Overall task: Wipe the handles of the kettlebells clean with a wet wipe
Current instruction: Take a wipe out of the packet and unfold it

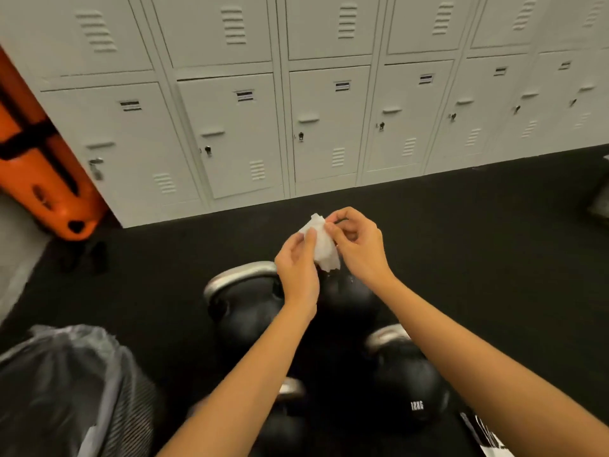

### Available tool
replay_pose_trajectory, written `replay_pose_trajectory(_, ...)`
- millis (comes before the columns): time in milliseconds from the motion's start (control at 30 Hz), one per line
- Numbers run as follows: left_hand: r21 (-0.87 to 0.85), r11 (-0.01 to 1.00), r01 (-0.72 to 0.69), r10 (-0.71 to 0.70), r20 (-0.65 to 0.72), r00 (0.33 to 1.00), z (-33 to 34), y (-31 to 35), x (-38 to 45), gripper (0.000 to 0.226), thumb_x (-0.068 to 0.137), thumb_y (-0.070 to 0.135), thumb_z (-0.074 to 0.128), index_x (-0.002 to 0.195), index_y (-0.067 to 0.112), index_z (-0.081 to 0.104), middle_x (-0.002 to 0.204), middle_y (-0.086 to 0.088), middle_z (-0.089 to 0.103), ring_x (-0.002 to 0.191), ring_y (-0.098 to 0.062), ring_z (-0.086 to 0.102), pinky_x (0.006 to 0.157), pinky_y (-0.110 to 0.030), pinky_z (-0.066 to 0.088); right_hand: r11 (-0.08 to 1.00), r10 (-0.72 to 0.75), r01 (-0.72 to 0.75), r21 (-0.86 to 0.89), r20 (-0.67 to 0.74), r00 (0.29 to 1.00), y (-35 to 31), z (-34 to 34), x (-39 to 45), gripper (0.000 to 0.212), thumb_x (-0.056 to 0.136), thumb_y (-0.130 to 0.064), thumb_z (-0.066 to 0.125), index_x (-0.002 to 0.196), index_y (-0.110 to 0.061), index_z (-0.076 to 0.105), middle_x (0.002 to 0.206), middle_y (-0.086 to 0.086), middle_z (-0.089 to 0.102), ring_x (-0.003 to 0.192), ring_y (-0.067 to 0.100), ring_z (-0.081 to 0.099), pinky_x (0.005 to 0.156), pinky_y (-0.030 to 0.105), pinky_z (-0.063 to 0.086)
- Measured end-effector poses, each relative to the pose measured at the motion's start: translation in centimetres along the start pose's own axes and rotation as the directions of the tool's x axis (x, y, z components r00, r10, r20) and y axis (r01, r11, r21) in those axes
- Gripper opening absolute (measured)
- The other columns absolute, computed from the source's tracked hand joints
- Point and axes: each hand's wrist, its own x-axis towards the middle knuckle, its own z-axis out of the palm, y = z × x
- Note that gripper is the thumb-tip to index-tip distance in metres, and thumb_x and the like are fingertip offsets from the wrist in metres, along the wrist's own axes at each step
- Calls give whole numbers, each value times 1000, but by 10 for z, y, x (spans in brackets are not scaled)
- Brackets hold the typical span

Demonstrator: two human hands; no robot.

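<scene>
A crumpled white wet wipe (322, 245) is held up between both hands above the floor. My left hand (298, 268) pinches its left side and my right hand (357, 245) pinches its upper right edge. Below them stand several black kettlebells with silver handles. One large kettlebell (244, 301) sits at the left, its handle (237, 275) partly behind my left wrist. Another kettlebell (349, 298) is mostly hidden under my hands. A kettlebell marked 12KG (408, 387) stands to the right. A fourth kettlebell (286, 420) shows between my forearms.
Grey lockers (296, 127) line the far wall. An orange object (39, 159) leans at the left. A bin lined with a grey bag (66, 390) stands at the lower left. The floor (494, 258) is black rubber matting. A black-and-white item (487, 437) lies at the bottom right.
</scene>
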Motion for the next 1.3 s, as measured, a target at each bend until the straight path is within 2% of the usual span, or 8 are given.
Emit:
replay_pose_trajectory(133, -107, 984, 140, -149, -75, 986, -42, 17, 15, 16, 93, 13, 58, 105, 13, 69, 106, -7, 71, 96, -23, 69, 73, -39, 60, 996, 29, -21, -87, 99, 995, -7, 38, 11, 12, 89, -14, 67, 100, -13, 61, 88, 6, 71, 81, 19, 70, 70, 31, 59)
replay_pose_trajectory(300, -139, 977, 162, -182, -143, 973, -75, 24, 16, 11, 91, 11, 62, 95, 17, 70, 101, -6, 72, 92, -22, 71, 65, -31, 60, 976, -10, 60, -209, 232, 973, -12, 73, 19, 11, 89, -14, 67, 94, -17, 58, 83, 4, 69, 76, 13, 66, 64, 19, 50)
replay_pose_trajectory(433, -260, 938, 232, -284, -184, 941, -87, 25, 14, 11, 92, 12, 60, 99, 12, 68, 103, -10, 70, 94, -27, 69, 77, -38, 58, 971, 27, 49, -232, 313, 949, -11, 90, 29, 9, 87, -10, 69, 86, -18, 64, 83, 1, 65, 72, 5, 59, 67, 20, 45)
replay_pose_trajectory(633, -413, 869, 273, -375, -188, 908, -86, 19, 23, 27, 97, 12, 51, 122, 7, 60, 115, -14, 64, 107, -29, 61, 86, -41, 51, 987, 107, -75, -144, 230, 967, 5, 108, 31, 8, 86, -5, 69, 89, -11, 66, 87, 9, 68, 80, 16, 62, 72, 22, 50)
replay_pose_trajectory(867, -443, 845, 300, -431, -231, 872, -83, 12, 22, 13, 83, 5, 70, 91, 7, 60, 104, -17, 66, 92, -26, 66, 92, -43, 54, 989, 92, -66, -130, 206, 974, 27, 123, 15, 5, 89, -7, 67, 89, -12, 67, 86, 4, 66, 75, 10, 59, 62, 11, 42)
replay_pose_trajectory(967, -508, 805, 307, -480, -253, 840, -86, 7, 25, 31, 79, 7, 75, 104, 5, 56, 107, -18, 66, 98, -27, 67, 86, -40, 56, 991, 56, -17, -132, 301, 952, 34, 125, 12, 16, 94, -7, 58, 93, -12, 73, 91, 2, 69, 81, 9, 62, 67, 12, 45)
replay_pose_trajectory(1133, -582, 781, 227, -456, -282, 844, -95, 4, 28, 39, 81, 16, 74, 112, 2, 55, 108, -19, 67, 99, -29, 67, 80, -40, 57, 994, 54, -10, -109, 406, 912, 27, 126, 15, 24, 93, -31, 62, 94, -13, 78, 86, 3, 74, 81, 15, 69, 75, 30, 56)
replay_pose_trajectory(1300, -506, 838, 206, -408, -330, 851, -115, -6, 20, 22, 85, 17, 70, 100, 2, 64, 97, -16, 70, 85, -24, 68, 75, -37, 56, 996, -38, 75, -42, 570, 821, 19, 128, 11, 28, 79, -40, 77, 94, -17, 80, 81, -1, 76, 78, 11, 71, 72, 18, 54)
